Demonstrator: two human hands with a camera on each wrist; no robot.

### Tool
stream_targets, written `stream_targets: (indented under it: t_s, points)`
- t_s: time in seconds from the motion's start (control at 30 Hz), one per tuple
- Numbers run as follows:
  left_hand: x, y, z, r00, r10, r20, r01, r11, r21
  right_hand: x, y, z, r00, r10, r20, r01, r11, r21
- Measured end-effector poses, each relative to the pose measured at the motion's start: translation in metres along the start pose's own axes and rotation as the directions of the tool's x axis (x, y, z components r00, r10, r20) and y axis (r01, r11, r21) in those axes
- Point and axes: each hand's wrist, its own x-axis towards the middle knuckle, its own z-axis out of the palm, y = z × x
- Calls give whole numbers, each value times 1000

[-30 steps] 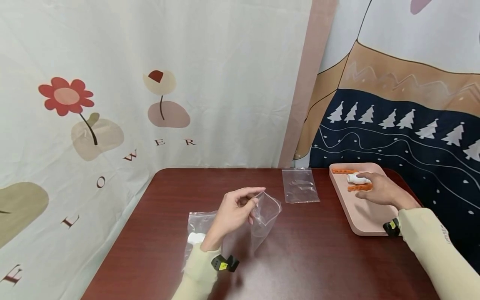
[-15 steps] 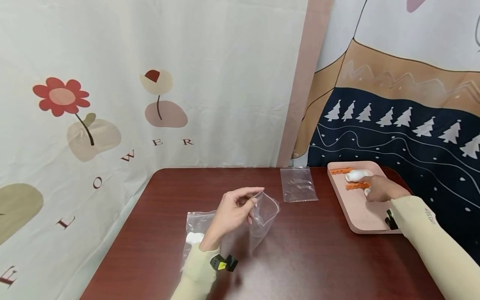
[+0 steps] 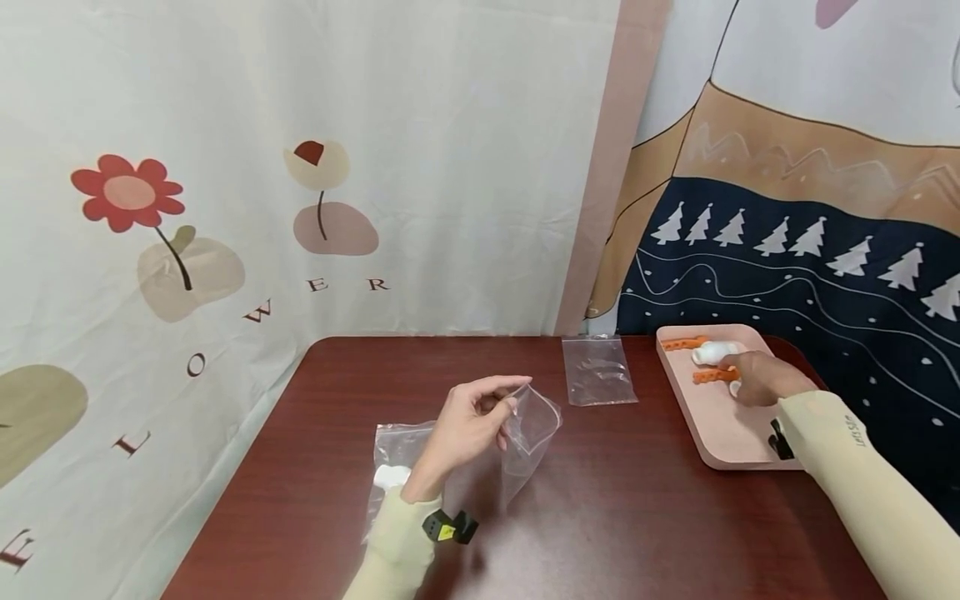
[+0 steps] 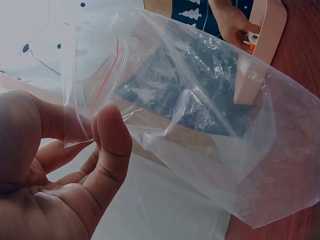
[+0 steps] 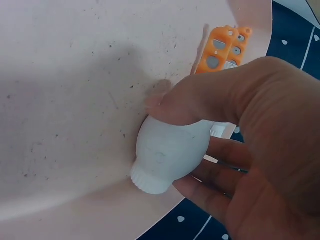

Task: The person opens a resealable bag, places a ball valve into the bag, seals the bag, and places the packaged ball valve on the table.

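Note:
My left hand pinches the top edge of a clear zip-lock bag between thumb and fingers. In the left wrist view the bag hangs with its mouth partly spread, and a red zip line shows near the thumb. Inside the pink tray, my right hand grips a small white bottle with a ribbed cap, thumb on one side and fingers on the other. Another white bottle lies just beyond that hand, with orange strips with holes beside it.
A flat zip-lock bag lies near the table's back edge, left of the tray. Partly behind the left forearm is another bag with a white object in it. Printed curtains hang behind the dark red table.
My right hand has drawn back slightly from the far white bottle and its fingers have closed round a nearer one. The left hand and its bag have stayed put.

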Motion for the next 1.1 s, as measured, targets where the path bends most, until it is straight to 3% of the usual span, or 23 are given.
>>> stream_targets:
  t_s: [0.1, 0.37, 0.57, 0.73, 1.1]
  points:
    - [0, 0, 0, 1000, -4, 3, 4, 1000, 4, -4, 2, 0, 999, -45, -16, 45, 999, -21]
    - [0, -1, 3, 1000, 1, 5, -1, 1000, 2, -12, 8, 6, 985, -136, -106, 141, 989, 40]
    - [0, 0, 4, 1000, 3, 6, -3, 1000, 9, -20, 14, 7, 965, -193, -178, 215, 970, 111]
    - [1, 1, 4, 1000, 8, 11, -9, 1000, 9, -29, 18, 7, 937, -252, -240, 283, 954, 102]
    - [-1, -1, 1, 1000, 5, 6, -5, 1000, 18, -41, 0, 19, 906, -258, -336, 344, 910, 231]
